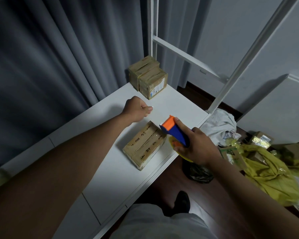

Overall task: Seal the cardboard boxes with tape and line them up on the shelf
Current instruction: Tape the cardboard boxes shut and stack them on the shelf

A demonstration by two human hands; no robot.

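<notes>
Grey curtains hang behind a white shelf (pixel 110 178) with a white frame rising at its far end. Dim light.

Left hand (pixel 138 109) hovers over the shelf top, fingers curled into a loose fist, holding nothing that shows. Right hand (pixel 195 145) grips a blue and orange tape dispenser (pixel 174 131), thumb on top, nose pointing at the near box.

Near box (pixel 144 145): lies flat on the shelf between the two hands, just left of the dispenser. Flaps closed, glossy tape along the top seam. Contents not visible.

Two more boxes (pixel 148 76) stand beyond the left hand at the far end of the shelf, touching each other, both wrapped in tape.

Progress, as judged: two boxes sealed and lined up; the near one looks taped or nearly so, not yet moved into the row.

Right of the right hand, on the floor: a yellow bag (pixel 266 169) in a heap, with what looks like at least one more small box (pixel 261 139) beside it. Likely more to seal.
</notes>
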